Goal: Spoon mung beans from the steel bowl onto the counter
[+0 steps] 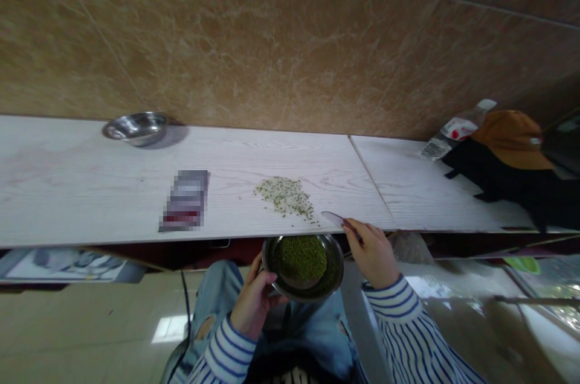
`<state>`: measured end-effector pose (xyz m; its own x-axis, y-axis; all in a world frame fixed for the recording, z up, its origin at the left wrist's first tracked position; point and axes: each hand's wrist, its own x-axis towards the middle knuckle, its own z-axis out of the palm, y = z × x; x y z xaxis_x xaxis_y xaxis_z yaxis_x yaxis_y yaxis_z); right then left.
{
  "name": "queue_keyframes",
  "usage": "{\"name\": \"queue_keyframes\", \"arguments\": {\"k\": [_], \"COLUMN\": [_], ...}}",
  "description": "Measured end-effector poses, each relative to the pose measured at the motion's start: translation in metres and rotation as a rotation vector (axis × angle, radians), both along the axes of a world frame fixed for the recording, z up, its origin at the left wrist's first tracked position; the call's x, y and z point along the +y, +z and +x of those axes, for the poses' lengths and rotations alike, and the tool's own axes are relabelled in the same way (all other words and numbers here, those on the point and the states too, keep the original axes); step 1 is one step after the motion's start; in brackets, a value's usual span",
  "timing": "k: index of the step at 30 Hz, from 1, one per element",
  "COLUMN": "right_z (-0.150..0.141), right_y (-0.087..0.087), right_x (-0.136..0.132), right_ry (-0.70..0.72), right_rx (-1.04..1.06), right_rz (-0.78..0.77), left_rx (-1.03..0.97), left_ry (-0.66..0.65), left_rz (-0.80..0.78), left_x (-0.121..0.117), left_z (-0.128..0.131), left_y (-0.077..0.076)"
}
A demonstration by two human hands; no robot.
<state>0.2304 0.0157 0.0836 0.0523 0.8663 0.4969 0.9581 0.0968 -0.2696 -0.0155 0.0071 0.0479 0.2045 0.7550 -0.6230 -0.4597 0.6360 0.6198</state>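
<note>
My left hand (pixel 259 302) grips the left rim of a metal bowl (pixel 336 278), which sits just below the table's front edge above my lap. Inside the bowl lie many small green beans (pixel 302 258), which look like mung beans. Closed round the dark handle of a knife-like utensil (pixel 333 218), my right hand (pixel 372 252) is at the table edge, right of the bowl. The utensil's pale blade points left toward a loose pile of white grains mixed with green beans (pixel 285 195) on the table. Blade and pile are slightly apart.
On the white wooden table (pixel 235 154) stands a second metal bowl (pixel 138 129) at the back left. A blurred-out dark rectangular object (pixel 185 200) lies left of the pile. To the right are a plastic bottle (pixel 457 129), a brown cap (pixel 512 136) and dark cloth (pixel 502 176).
</note>
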Motion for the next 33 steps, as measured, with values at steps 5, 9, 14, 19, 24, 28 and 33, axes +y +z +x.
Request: {"name": "queue_keyframes", "arguments": {"k": [5,9,14,19,24,28,33], "right_z": [-0.003,-0.011,-0.020,-0.026,-0.027,-0.028,-0.031], "right_y": [-0.002,-0.004,-0.004,-0.003,-0.003,-0.003,-0.002], "right_x": [-0.009,-0.010,-0.010,-0.008,-0.005,-0.001,0.007], "right_ry": [-0.022,-0.002,0.040,0.054,0.052,0.067,0.073], "right_rx": [0.006,0.008,0.018,0.039,0.048,0.026,0.009], "right_rz": [-0.029,-0.041,-0.029,-0.035,-0.048,-0.052,-0.078], "left_rx": [0.002,0.001,0.001,0.007,-0.001,-0.001,0.008], "left_ry": [-0.007,-0.008,-0.007,-0.010,-0.030,-0.022,-0.004], "left_rz": [0.000,-0.003,-0.010,-0.001,0.016,0.005,0.015], "left_x": [0.002,0.002,0.003,0.004,0.003,0.004,0.005], "left_z": [0.000,0.000,0.001,0.001,0.000,-0.001,-0.005], "left_y": [0.000,0.000,0.002,0.001,0.000,0.000,0.001]}}
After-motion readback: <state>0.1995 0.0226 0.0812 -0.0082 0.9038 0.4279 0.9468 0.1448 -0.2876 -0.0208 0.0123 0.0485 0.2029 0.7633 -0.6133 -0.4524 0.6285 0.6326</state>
